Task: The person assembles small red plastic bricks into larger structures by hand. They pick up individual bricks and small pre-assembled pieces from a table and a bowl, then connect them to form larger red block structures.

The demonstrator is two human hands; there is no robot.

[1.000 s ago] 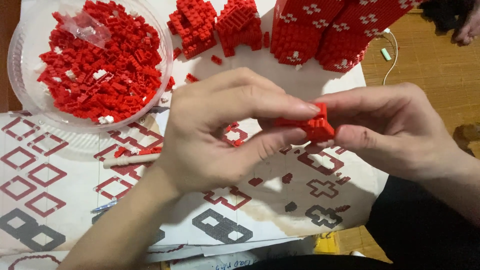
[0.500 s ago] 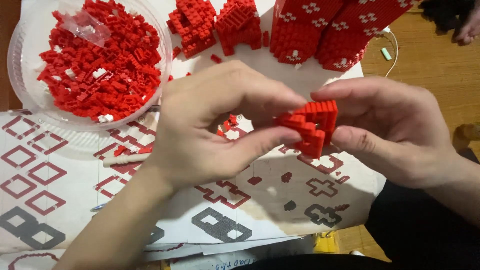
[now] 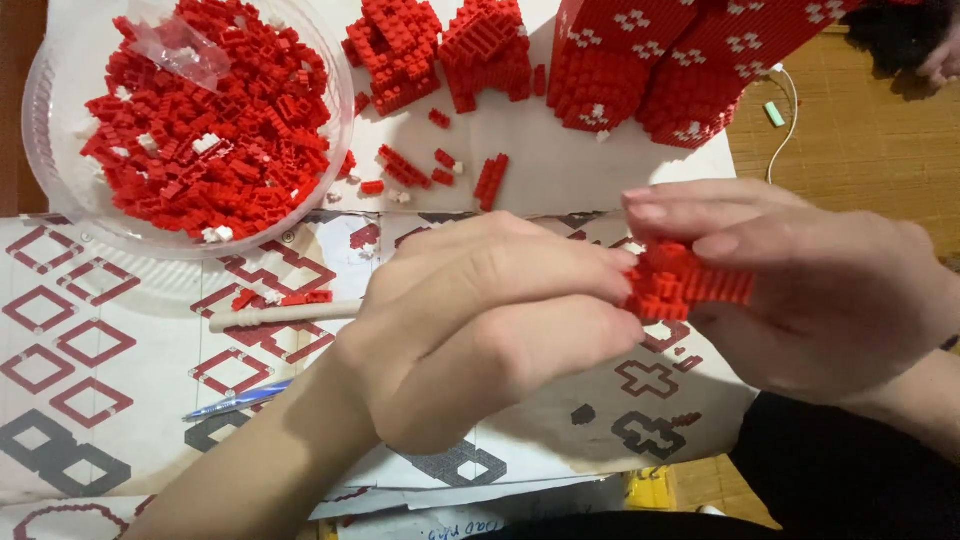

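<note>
Both hands meet over a printed pattern sheet point(image 3: 110, 360). Between them is a small red assembly of tiny building bricks point(image 3: 690, 285). My right hand point(image 3: 830, 290) holds it from the right, thumb and fingers wrapped over its top. My left hand point(image 3: 490, 325) comes in from the lower left, and its fingertips press on the assembly's left side. Part of the assembly is hidden behind the fingers.
A clear plastic bowl point(image 3: 60, 200) full of loose red and white bricks sits at the top left. Larger red brick builds point(image 3: 690, 60) and two smaller ones point(image 3: 440, 50) stand along the top. Loose bricks point(image 3: 440, 165), a white stick point(image 3: 280, 314) and a blue pen point(image 3: 235, 402) lie on the paper.
The two hands have shifted right and down a little. The red assembly has turned in the fingers, from upright and more exposed to lying flatter under my right hand's fingers.
</note>
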